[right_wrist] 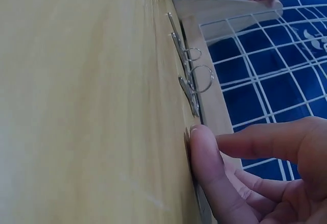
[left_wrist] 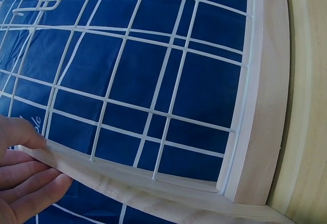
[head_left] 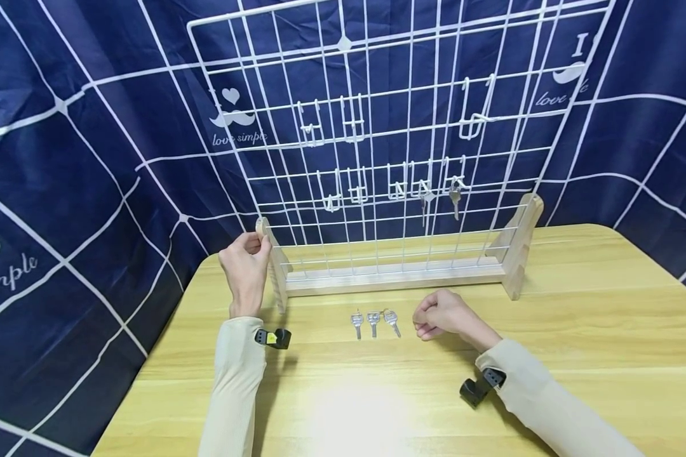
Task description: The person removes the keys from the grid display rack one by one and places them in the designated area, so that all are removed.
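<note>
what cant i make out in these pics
Metal piece: partly behind the right hand in the right wrist view; I can't tell if it is gripped.
Table keys: teeth too small in the head view.
Hanging keys: cuts too small, head view.
Left hand: cut off by the left edge, left wrist view.
Grid: cut off by the top edge, head view.

The person's left hand (head_left: pixel 244 270) higher, in a pinch, right hand (head_left: pixel 444 312) lower, fingers (right_wrist: pixel 265 140) bent inward.

Bright glare whitens the wooden surface (head_left: pixel 366 406) in front of three keys (head_left: pixel 373 324); both wrist views look dimmer.
</note>
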`<state>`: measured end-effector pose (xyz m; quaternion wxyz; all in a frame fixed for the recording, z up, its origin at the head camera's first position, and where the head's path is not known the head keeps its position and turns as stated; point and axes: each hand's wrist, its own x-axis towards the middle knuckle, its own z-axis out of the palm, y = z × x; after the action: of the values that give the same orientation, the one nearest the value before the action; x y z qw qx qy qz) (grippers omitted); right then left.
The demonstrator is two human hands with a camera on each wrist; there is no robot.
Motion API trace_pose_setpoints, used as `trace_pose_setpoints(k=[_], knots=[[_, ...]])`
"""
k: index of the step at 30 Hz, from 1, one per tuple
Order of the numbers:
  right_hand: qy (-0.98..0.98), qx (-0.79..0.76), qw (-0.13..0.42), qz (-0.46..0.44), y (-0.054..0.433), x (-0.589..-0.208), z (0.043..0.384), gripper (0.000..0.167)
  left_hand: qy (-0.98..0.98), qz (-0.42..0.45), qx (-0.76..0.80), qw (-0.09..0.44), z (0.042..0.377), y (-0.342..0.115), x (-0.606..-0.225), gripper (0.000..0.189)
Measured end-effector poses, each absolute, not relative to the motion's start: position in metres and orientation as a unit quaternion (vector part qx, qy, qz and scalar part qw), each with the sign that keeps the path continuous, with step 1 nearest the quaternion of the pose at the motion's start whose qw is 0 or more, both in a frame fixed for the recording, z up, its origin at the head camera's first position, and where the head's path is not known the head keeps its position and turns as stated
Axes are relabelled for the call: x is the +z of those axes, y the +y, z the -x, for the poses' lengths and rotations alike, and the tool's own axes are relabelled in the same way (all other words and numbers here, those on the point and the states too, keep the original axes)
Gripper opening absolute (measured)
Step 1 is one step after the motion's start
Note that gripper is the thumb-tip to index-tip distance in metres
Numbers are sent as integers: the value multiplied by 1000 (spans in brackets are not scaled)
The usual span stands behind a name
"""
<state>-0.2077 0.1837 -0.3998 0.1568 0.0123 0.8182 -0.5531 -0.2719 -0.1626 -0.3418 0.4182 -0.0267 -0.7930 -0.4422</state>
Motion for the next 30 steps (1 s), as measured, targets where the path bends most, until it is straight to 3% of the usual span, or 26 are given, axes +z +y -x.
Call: trace_pose_setpoints(k=[5,14,30], knots=[[847,-511,149,4,170,-398,209,9,-795,22,-439,418,271,-164,-341,15],[888,-414,200,11,147,-396,217,31,-795,18,-444,413,271,-163,-341,14],[863,-444,241,4,151,-399,210,43,-797,23,-438,416,271,-163,-341,15]])
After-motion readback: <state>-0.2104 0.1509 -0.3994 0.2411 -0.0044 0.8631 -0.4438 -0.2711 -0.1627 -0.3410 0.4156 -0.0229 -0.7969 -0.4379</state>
